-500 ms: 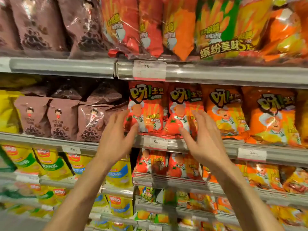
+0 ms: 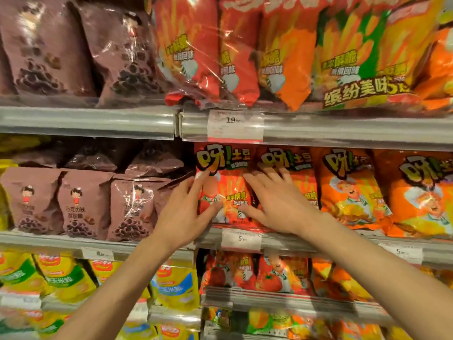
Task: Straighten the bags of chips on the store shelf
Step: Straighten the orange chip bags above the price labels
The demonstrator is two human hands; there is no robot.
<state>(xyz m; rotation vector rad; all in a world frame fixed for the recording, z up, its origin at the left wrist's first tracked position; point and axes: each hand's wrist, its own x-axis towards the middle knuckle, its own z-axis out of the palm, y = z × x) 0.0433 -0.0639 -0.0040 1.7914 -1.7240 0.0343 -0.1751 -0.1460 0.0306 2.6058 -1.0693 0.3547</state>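
Both hands are up at the middle shelf (image 2: pixel 318 238) now, fingers spread wide and pressed flat against the fronts of the chip bags. Left hand (image 2: pixel 186 212) sits on the left edge of the red tomato-flavour bag (image 2: pixel 224 190), fingertips on its face and thumb reaching across the lower part; nothing is pinched or gripped, it's an open palm push. Right hand (image 2: pixel 279 204) is just beside it, splayed over the seam where that bag meets the next red bag (image 2: pixel 294 168), thumb pointing back toward the left hand, also holding nothing. The two thumbs nearly meet over the bag's lower half.

That red bag stands upright at the left end of its row, right above the price tag (image 2: pixel 241 239) marked 5. To its right run the orange bags (image 2: pixel 348 190) with the cartoon chef, standing upright side by side. To its left, brown chocolate-ring bags (image 2: pixel 85 204) line the same level, some leaning. Overhead, the upper shelf carries big red and orange multipacks (image 2: pixel 282 57) above a tag (image 2: pixel 235 126) reading 19. Yellow bags (image 2: pixel 176 283) fill the lower left.
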